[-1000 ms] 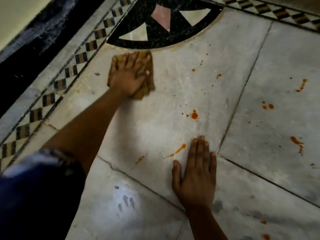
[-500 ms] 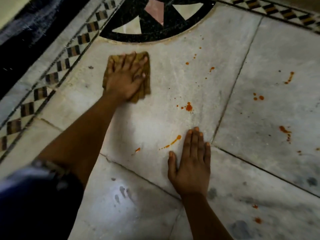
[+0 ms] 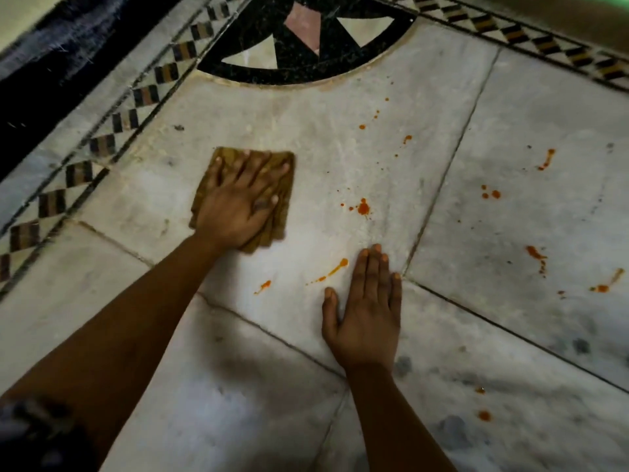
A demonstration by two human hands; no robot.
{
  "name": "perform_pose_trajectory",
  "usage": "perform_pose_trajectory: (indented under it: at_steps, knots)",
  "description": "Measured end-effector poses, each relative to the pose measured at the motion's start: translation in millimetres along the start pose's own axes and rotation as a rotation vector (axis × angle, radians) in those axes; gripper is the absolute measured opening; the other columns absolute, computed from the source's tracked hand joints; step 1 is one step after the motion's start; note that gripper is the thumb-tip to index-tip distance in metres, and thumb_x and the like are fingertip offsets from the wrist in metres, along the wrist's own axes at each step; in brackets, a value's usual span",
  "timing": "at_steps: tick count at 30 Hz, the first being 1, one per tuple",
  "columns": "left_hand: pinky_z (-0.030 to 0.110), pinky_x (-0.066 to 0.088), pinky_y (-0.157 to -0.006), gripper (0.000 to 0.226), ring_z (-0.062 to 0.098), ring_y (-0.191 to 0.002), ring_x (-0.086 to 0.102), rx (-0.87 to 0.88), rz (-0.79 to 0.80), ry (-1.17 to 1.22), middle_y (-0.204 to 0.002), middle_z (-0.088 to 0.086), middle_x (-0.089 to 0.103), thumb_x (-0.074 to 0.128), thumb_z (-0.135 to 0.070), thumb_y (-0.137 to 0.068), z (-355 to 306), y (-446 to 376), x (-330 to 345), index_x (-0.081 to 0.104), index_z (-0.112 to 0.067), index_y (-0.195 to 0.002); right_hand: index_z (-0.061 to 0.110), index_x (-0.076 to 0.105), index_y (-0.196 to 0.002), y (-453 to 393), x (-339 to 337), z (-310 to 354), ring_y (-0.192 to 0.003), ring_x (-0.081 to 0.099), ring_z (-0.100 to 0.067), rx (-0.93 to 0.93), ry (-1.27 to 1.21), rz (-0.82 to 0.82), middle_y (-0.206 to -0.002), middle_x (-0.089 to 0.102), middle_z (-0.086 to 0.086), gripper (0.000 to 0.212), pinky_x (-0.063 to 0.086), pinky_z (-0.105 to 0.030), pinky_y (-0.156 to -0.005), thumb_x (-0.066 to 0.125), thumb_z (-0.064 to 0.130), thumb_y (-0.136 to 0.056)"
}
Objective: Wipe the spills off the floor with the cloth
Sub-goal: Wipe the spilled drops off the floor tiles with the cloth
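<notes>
Floor: pale marble slabs, dark joints, filling the frame; checkered inlay border runs along the upper left and upper right, black medallion at top centre

Cloth: ochre, folded, flat on the floor at centre left, pinned under the left hand, fingers spread and straight, pressing, nothing gripped

Right hand: flat on the floor at lower centre, fingers straight and together, bracing, holds nothing

Spills: orange blot right of the cloth; streak just beside the right fingertips; small dash below the cloth; more drops on the right-hand slab

Step, judged: wiping under way, most spots not yet reached. Next move calls for sliding the cloth rightward or downward onto the nearest spots, pressure kept flat

Room: open marble to the right of the cloth; right hand sits close to the streak and may need lifting
</notes>
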State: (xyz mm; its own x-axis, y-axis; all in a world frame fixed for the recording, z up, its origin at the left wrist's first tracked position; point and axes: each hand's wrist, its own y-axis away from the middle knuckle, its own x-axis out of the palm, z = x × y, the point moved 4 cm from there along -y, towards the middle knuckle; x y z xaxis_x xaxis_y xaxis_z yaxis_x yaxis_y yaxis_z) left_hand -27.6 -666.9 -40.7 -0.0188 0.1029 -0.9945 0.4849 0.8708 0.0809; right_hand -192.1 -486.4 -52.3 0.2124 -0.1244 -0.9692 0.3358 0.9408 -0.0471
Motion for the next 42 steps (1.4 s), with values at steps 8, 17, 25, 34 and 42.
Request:
perform_pose_trajectory:
  at_steps: [8, 17, 25, 34, 42]
  knots:
    - [0.046, -0.006, -0.114, 0.052, 0.023, -0.146, 0.001, -0.209, -0.041, 0.080, -0.159, -0.002, 0.007, 0.026, -0.040, -0.100, 2.7, -31.2, -5.7, 0.009, -0.037, -0.149, -0.001, 0.030, -0.144, 2.1, 2.1, 0.4, -0.140, 0.028, -0.030, -0.029, 0.012, -0.017, -0.151, 0.029, -0.018, 0.072, 0.016, -0.042, -0.114, 0.033, 0.044, -0.088]
    - [0.044, -0.011, -0.114, 0.049, 0.018, -0.146, -0.007, -0.364, 0.050, 0.260, -0.159, -0.006, -0.001, 0.018, -0.046, -0.099, -41.8, 76.2, 7.2, 0.005, -0.041, -0.146, -0.001, 0.027, -0.145, 3.7, 4.1, -1.3, -0.142, 0.024, -0.030, -0.035, -0.004, -0.014, -0.153, 0.025, -0.018, 0.071, 0.010, -0.040, -0.116, 0.030, 0.045, -0.090]
    - [0.049, -0.005, -0.114, 0.054, 0.026, -0.146, 0.004, -0.231, -0.030, 0.040, -0.159, 0.001, 0.010, 0.020, -0.046, -0.096, -48.6, 66.8, 9.7, 0.011, -0.036, -0.148, 0.000, 0.022, -0.147, 4.5, 4.2, -2.5, -0.144, 0.018, -0.027, -0.045, -0.011, -0.012, -0.155, 0.020, -0.017, 0.072, 0.004, -0.038, -0.116, 0.020, 0.046, -0.091]
    - [0.048, -0.002, -0.114, 0.063, 0.025, -0.146, 0.004, -0.163, -0.031, 0.103, -0.159, 0.000, 0.008, 0.005, -0.055, -0.086, -74.6, 114.5, 12.1, 0.007, -0.036, -0.147, 0.000, 0.031, -0.143, -2.4, -9.1, -13.7, -0.142, 0.025, -0.026, -0.106, -0.202, 0.009, -0.151, 0.028, -0.017, 0.075, 0.006, -0.032, -0.116, 0.010, 0.048, -0.089]
    - [0.053, -0.008, -0.114, 0.057, 0.028, -0.146, -0.005, -0.378, 0.009, 0.151, -0.159, 0.000, 0.000, 0.026, -0.056, -0.095, -54.6, 24.7, 10.5, 0.007, -0.043, -0.147, 0.003, 0.009, -0.149, -65.7, -19.7, -99.8, -0.146, 0.005, -0.025, -0.018, 0.018, 0.054, -0.157, 0.006, -0.015, 0.077, 0.000, -0.035, -0.117, 0.015, 0.049, -0.088]
